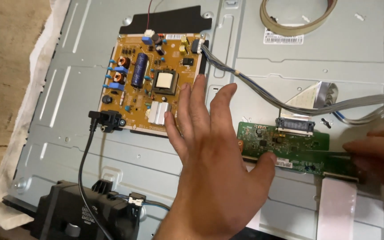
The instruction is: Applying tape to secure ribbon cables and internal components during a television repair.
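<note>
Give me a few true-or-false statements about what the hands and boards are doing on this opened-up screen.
1. The left hand is spread open, palm down, over the metal back panel. True.
2. The left hand grips a screwdriver. False: it holds nothing.
3. The right hand is at the right end of the green circuit board. True.
4. The brown circuit board lies right of the green one. False: it lies to the left and farther up.
5. A grey cable bundle runs from the brown board toward the right. True.
</note>
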